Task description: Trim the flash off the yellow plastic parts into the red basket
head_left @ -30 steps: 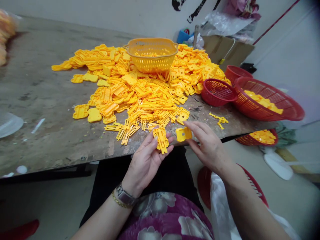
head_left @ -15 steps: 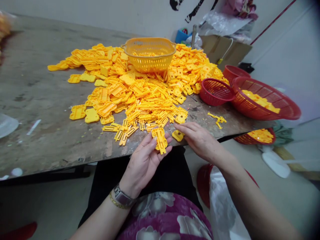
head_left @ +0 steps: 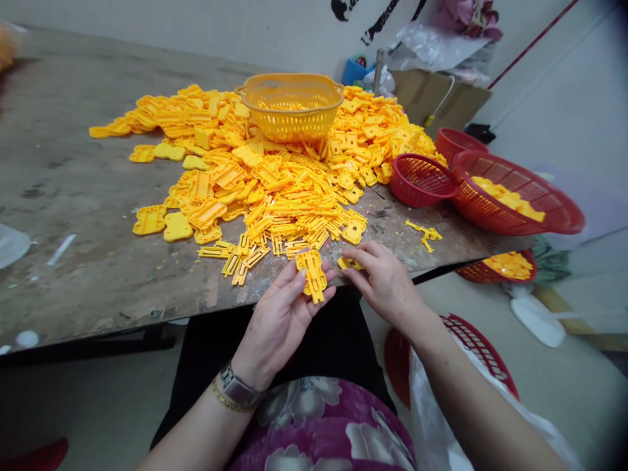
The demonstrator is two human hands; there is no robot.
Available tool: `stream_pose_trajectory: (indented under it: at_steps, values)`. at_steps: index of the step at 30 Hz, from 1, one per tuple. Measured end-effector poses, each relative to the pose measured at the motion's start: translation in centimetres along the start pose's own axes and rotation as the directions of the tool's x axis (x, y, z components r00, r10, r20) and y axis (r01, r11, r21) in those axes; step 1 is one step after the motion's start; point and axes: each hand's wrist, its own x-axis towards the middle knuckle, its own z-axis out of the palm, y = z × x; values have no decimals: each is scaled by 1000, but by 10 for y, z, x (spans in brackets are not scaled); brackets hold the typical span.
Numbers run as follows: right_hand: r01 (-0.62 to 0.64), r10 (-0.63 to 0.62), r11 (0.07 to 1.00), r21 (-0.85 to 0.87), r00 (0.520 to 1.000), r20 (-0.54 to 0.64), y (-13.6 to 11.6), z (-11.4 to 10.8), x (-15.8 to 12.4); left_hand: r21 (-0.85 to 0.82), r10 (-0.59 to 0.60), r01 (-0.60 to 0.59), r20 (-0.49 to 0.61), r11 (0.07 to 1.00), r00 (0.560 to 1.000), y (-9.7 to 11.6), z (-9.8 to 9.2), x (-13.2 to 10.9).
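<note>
My left hand [head_left: 282,314] holds a yellow plastic assembly [head_left: 312,275] between thumb and fingers, with a narrow piece lying lengthwise on a wider plate. At the table's front edge, my right hand [head_left: 385,281] closes its thumb and fingers round a small yellow plate [head_left: 347,263], partly hidden by the fingers. Just beyond my hands lies a pile of narrow yellow slotted pieces [head_left: 294,212]. Wider yellow plates [head_left: 177,227] lie to the left of it, and another yellow plate [head_left: 354,231] rests beyond my right hand.
A yellow basket [head_left: 293,121] stands on the heap at the back. Red baskets [head_left: 424,196] are at the right, one large one [head_left: 520,224] holding yellow parts. Joined yellow bits [head_left: 426,234] lie on the wooden table [head_left: 73,163]. A white plastic bag [head_left: 436,405] hangs below.
My right hand has moved its thumb and fingers round the small plate at the edge, which lay uncovered beside it before. My left hand keeps its hold on the assembly.
</note>
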Motion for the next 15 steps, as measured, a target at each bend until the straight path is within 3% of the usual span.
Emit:
stream_pose_trajectory:
  at_steps: [11, 15]
  values:
    - [150, -160, 975, 161, 986, 47, 11, -6, -4, -25, -6, 6, 5, 1000, 1000, -1, -1, 0]
    - [14, -5, 984, 176, 999, -54, 11, -7, -9, -8, -1, 1, 10, 1000, 1000, -1, -2, 0]
